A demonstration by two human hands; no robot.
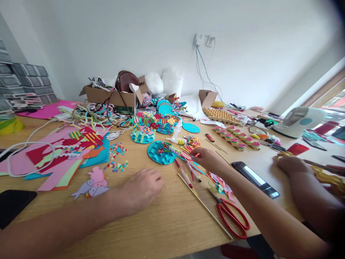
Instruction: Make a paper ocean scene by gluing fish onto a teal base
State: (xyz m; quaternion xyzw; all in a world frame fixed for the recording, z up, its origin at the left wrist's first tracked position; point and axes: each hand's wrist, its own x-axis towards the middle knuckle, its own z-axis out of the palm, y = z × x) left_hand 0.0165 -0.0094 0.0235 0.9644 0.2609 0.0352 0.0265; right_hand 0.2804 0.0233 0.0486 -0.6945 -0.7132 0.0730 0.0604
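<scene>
My left hand (pixel 147 187) rests on the wooden table with its fingers curled in, and nothing shows in it. Just beyond it sits a blue scalloped disc (pixel 159 152) carrying a small patterned paper piece. My right hand (pixel 205 158) reaches over a bunch of thin coloured strips (pixel 185 151), thumb and fingers drawn together; whatever lies between them is hidden. Close to my right forearm lie red-handled scissors (pixel 231 216) and a thin wooden stick (pixel 205 207). A white glue bottle (pixel 176 135) stands behind the disc.
Paper fish (pixel 97 183) and coloured sheets (pixel 54 154) cover the left. A phone (pixel 254 180) lies right of my forearm. Another person's hand (pixel 292 165) at far right is by yellow carton pieces (pixel 329 178). Decorated egg-carton cups (pixel 237 138) and a cardboard box (pixel 107 99) stand farther back.
</scene>
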